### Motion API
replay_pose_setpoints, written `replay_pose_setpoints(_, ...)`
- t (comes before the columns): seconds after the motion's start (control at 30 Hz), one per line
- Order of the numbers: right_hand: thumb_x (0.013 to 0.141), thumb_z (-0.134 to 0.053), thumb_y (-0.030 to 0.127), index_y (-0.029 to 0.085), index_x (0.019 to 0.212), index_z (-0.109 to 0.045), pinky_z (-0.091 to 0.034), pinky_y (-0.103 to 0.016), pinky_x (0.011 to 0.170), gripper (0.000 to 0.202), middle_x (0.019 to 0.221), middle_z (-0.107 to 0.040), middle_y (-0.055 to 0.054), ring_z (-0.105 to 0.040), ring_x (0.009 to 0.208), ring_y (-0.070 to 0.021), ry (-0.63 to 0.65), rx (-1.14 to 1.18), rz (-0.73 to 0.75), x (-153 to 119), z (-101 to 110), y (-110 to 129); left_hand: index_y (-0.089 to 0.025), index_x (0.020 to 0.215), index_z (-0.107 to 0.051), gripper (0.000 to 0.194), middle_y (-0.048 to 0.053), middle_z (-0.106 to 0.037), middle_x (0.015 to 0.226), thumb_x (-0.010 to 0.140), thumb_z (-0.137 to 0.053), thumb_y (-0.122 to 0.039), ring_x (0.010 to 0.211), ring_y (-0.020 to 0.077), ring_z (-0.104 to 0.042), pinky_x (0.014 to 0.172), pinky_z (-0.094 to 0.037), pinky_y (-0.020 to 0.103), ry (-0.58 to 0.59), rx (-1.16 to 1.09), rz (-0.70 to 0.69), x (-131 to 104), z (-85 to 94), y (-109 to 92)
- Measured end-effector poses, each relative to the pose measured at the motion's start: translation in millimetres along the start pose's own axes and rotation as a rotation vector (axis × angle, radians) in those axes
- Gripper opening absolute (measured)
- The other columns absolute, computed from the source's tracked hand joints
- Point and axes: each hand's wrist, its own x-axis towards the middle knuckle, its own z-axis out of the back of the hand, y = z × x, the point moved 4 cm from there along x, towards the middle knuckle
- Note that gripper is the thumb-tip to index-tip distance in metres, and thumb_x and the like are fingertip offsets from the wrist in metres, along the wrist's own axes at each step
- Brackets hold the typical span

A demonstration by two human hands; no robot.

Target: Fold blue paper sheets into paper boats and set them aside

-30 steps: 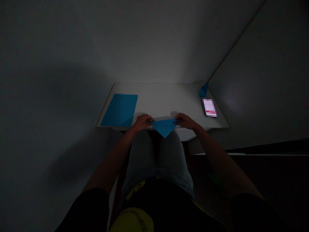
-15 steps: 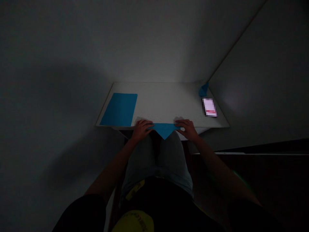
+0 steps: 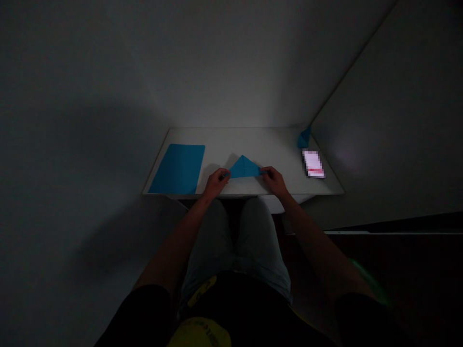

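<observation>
Between my hands is a blue folded sheet of paper [image 3: 244, 167], a flat triangle with its peak toward the wall and crease lines on its face. My left hand [image 3: 216, 182] pinches its left corner, and my right hand [image 3: 274, 180] pinches the right corner. The paper is over the white table [image 3: 249, 140], near the front edge; whether it rests on the surface I cannot tell. The fingertips partly hide both corners.
Flat on the table's left side lies a blue sheet [image 3: 178, 168]. At the back right corner stands a small folded blue paper piece [image 3: 304, 138], with a lit phone [image 3: 313, 164] in front of it. Walls border the table behind and at the right.
The folded paper has moved from the table's front edge up over the tabletop, both hands with it. Its peak, which pointed toward me, now points toward the wall.
</observation>
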Motion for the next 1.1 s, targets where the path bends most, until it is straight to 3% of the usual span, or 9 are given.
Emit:
replay_pose_setpoints(0.13,0.087,-0.071,0.069,0.024,0.119,-0.074,-0.051,-0.034,0.065,0.055,0.071,-0.063,0.001,-0.057,0.065,-0.0191,0.031,-0.025,-0.024,-5,-1,-2,-0.021,0.112,-0.076,0.036,0.007,-0.08,0.112,0.085,-0.084,-0.043,0.094,0.0198,-0.075,0.088,-0.061,0.034,-0.008,-0.004,-0.004,-5,2.3,7)
replay_pose_setpoints(0.3,0.084,-0.074,0.075,0.023,0.119,-0.079,-0.05,-0.033,0.062,0.062,0.075,-0.068,-0.002,-0.058,0.066,-0.0191,0.016,-0.027,-0.056,-12,2,3,-0.021,0.108,-0.079,0.038,0.008,-0.082,0.11,0.086,-0.084,-0.05,0.096,0.0218,-0.076,0.091,-0.062,0.037,-0.049,0.002,0.003,-7,4.7,9)
replay_pose_setpoints(0.57,0.082,-0.075,0.078,0.018,0.125,-0.082,-0.047,-0.031,0.059,0.074,0.07,-0.067,-0.003,-0.055,0.063,-0.0174,0.025,-0.024,-0.048,-11,2,10,-0.02,0.102,-0.081,0.036,0.006,-0.082,0.099,0.084,-0.084,-0.051,0.082,0.0189,-0.073,0.077,-0.061,0.033,-0.116,-0.057,-0.023,-8,8.4,4)
replay_pose_setpoints(0.73,0.083,-0.075,0.076,0.019,0.126,-0.082,-0.046,-0.031,0.057,0.072,0.073,-0.071,-0.004,-0.057,0.063,-0.018,0.04,-0.011,-0.065,-11,2,8,-0.02,0.105,-0.082,0.037,0.006,-0.082,0.098,0.083,-0.084,-0.049,0.08,0.019,-0.072,0.077,-0.06,0.033,-0.078,-0.066,-0.021,-7,9.6,4)
replay_pose_setpoints(0.93,0.082,-0.079,0.071,0.02,0.123,-0.083,-0.052,-0.034,0.063,0.065,0.083,-0.077,-0.007,-0.062,0.069,-0.0201,0.032,-0.02,-0.045,-9,-1,3,-0.019,0.1,-0.083,0.032,0.008,-0.083,0.101,0.083,-0.083,-0.046,0.092,0.0223,-0.075,0.089,-0.06,0.037,-0.069,-0.111,-0.032,-4,11.0,3)
replay_pose_setpoints(1.1,0.081,-0.081,0.066,0.019,0.122,-0.084,-0.05,-0.033,0.06,0.062,0.076,-0.074,-0.005,-0.059,0.064,-0.0191,0.037,-0.034,-0.043,-8,-1,3,-0.019,0.09,-0.079,0.03,0.004,-0.078,0.085,0.088,-0.077,-0.049,0.081,0.0196,-0.072,0.079,-0.057,0.032,-0.09,-0.065,-0.01,-3,11.5,3)
